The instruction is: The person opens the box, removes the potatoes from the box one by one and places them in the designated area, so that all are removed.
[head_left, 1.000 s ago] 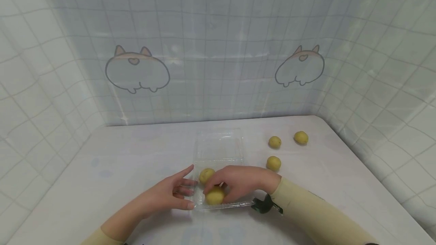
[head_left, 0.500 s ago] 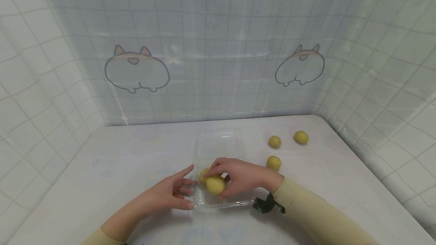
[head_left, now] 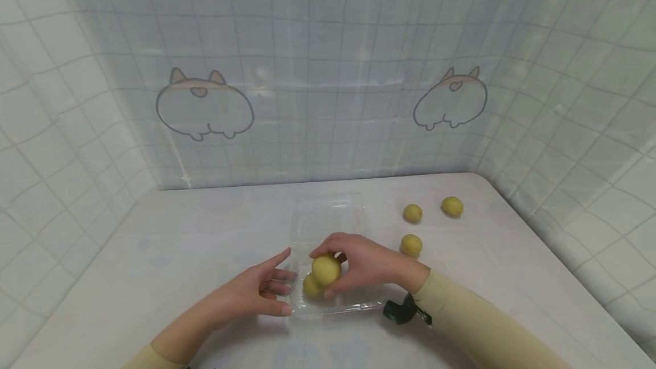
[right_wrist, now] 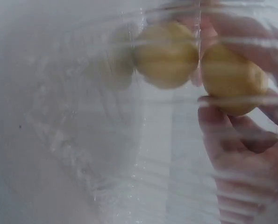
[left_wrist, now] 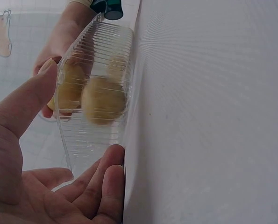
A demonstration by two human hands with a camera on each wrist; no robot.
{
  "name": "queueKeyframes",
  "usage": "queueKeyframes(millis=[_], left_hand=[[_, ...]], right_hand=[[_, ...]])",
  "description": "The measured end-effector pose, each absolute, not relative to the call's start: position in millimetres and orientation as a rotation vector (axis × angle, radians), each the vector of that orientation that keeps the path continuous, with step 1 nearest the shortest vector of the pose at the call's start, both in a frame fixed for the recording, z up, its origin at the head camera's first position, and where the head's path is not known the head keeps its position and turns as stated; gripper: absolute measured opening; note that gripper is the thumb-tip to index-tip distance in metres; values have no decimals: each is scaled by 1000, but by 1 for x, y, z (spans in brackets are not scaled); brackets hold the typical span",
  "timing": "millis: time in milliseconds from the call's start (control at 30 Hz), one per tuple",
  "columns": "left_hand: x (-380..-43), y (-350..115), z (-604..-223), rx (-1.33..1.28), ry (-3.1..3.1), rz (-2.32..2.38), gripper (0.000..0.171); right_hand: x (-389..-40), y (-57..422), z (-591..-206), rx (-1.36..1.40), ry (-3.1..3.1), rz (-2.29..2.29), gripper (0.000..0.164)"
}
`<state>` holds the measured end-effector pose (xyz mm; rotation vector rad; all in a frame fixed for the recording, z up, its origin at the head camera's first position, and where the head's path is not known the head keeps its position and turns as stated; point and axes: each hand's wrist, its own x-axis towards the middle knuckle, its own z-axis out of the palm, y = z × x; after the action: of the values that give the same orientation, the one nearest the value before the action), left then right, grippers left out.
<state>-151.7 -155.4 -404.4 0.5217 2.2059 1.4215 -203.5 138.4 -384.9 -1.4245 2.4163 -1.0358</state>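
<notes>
In the head view, a clear plastic clamshell box (head_left: 353,305) lies opened out, its lid (head_left: 328,215) folded back behind it. My right hand (head_left: 366,261) holds a lemon (head_left: 326,269) between thumb and fingers, up over the box. Another lemon (head_left: 310,286) sits inside, partly covered by the held one. In the left wrist view that lemon (left_wrist: 103,100) shows through the ribbed wall. My left hand (head_left: 256,295) is at the box's left side, fingers spread and relaxed; the thumb and some fingertips appear to touch it.
To the right of the box lie three loose lemons, one near my right wrist (head_left: 411,245), one behind it (head_left: 413,213) and one farther right (head_left: 452,206). A dark green object (head_left: 401,311) is by the right sleeve. Tile-patterned sheets (head_left: 328,101) surround the table.
My right hand has picked the lemon up from the box floor and raised it, moving slightly away from me. The other lemon has shifted toward the box's front. My left hand stays put.
</notes>
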Motion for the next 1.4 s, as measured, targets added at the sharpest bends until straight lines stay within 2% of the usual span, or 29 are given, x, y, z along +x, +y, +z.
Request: queueKeyframes(millis=[567,1400], left_hand=[[-152,-154,-405,512,2218,1402,104],[-151,-151,-406,496,2219,1406,104]], right_hand=[[-201,150,-380,-1298,2595,-1115,64],[-210,201,-378,-1083,2729,-1212,63]])
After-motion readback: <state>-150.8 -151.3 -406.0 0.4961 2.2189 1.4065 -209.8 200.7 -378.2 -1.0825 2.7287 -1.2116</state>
